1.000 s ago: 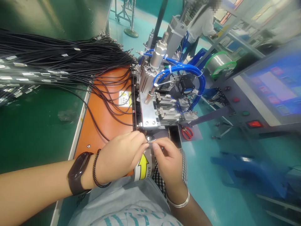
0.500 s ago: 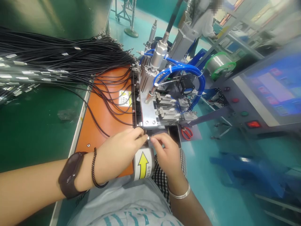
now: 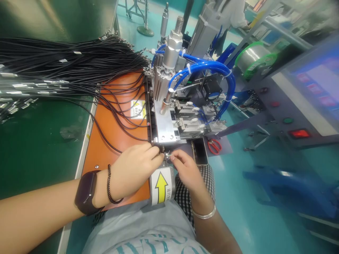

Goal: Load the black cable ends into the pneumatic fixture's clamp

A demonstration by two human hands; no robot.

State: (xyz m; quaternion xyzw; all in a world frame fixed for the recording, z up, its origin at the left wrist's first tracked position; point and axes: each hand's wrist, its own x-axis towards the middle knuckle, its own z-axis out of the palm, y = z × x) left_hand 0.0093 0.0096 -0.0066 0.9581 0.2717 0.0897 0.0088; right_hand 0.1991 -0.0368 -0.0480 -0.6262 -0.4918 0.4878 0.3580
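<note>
At the front edge of the machine [image 3: 165,132], my left hand [image 3: 137,169] is closed, its thumb and finger pinched on a black cable [image 3: 106,138] end. My right hand [image 3: 186,169] pinches thin silvery wire ends [image 3: 169,154] just right of the left fingertips. The exact tip of the cable is too small to make out. Both hands are above a yellow arrow label [image 3: 161,187]. Several black cables run over the orange plate [image 3: 113,120] into the machine's side.
A large bundle of black cables [image 3: 79,63] spreads at the upper left. Right of the hands are a phone [image 3: 200,151] and red-handled pliers [image 3: 214,146]. Blue hoses [image 3: 229,84], a wire spool [image 3: 254,58] and a control panel [image 3: 299,106] stand beyond. A person [image 3: 238,14] is at the top.
The view has shifted slightly, bringing the machine closer. My fingertips have moved a little apart, and thin wire ends now show between them.
</note>
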